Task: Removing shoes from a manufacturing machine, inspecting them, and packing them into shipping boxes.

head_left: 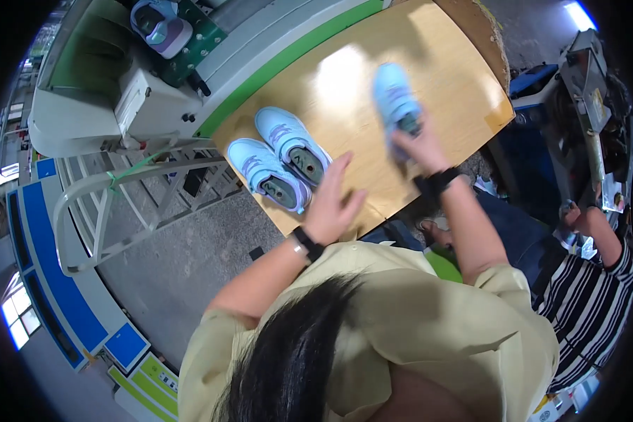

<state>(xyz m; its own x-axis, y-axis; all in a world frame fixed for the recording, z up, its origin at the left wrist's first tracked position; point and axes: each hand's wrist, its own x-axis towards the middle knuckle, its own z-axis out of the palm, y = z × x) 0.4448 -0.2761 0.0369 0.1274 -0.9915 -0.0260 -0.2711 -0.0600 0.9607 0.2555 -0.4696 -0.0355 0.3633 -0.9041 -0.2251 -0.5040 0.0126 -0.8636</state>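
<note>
My right hand (420,144) is closed round the heel end of a light blue sneaker (394,91), its toe pointing to the far side of the wooden table. The hand and shoe are slightly blurred. On the table's left part, two more light blue sneakers stand side by side: one nearer the left edge (250,156) and one to its right (278,125). Lilac straps and grey insoles show on them. My left hand (334,207) is beside the heel of the right one of these, fingers apart and holding nothing. Whether its fingertips touch that shoe I cannot tell.
Beyond the wooden table (359,155) runs a machine with a green-edged ledge (281,70); another sneaker (163,29) rests on its green perforated part. A metal rail frame (84,204) stands left. To the right, a person in a striped shirt (587,302) is close by, near other machinery.
</note>
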